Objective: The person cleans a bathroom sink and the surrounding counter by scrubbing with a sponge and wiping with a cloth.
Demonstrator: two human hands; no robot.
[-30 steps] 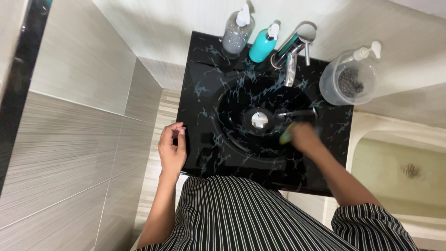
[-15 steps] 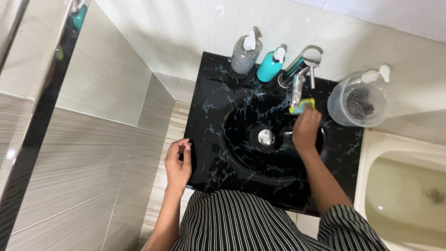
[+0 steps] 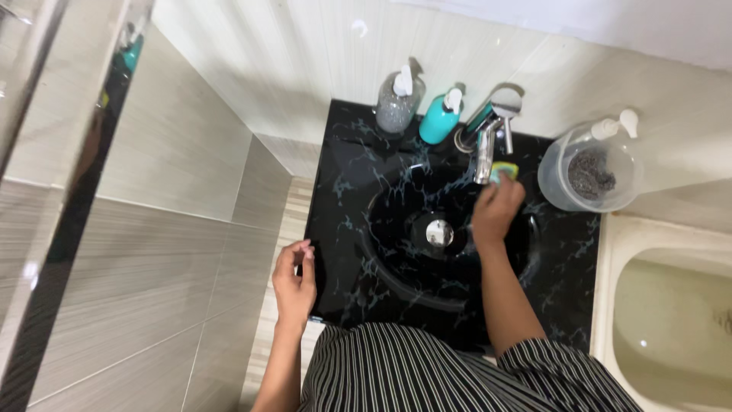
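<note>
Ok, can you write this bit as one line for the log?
right hand: holds yellow-green sponge by chrome tap | left hand: at black sink counter edge, holds nothing | basin: black

There was only one view, from a camera worn on the person's head. It looked almost straight down from above, close enough that the black basin (image 3: pixel 358 252) filled the middle of the frame. The top of the frame faced the white wall behind the tap (image 3: pixel 486 149). The person's striped clothing (image 3: pixel 427 374) lay at the lower edge, tiled wall filled the left side, and a pale tub (image 3: pixel 610 305) was cut by the lower right corner.
</note>
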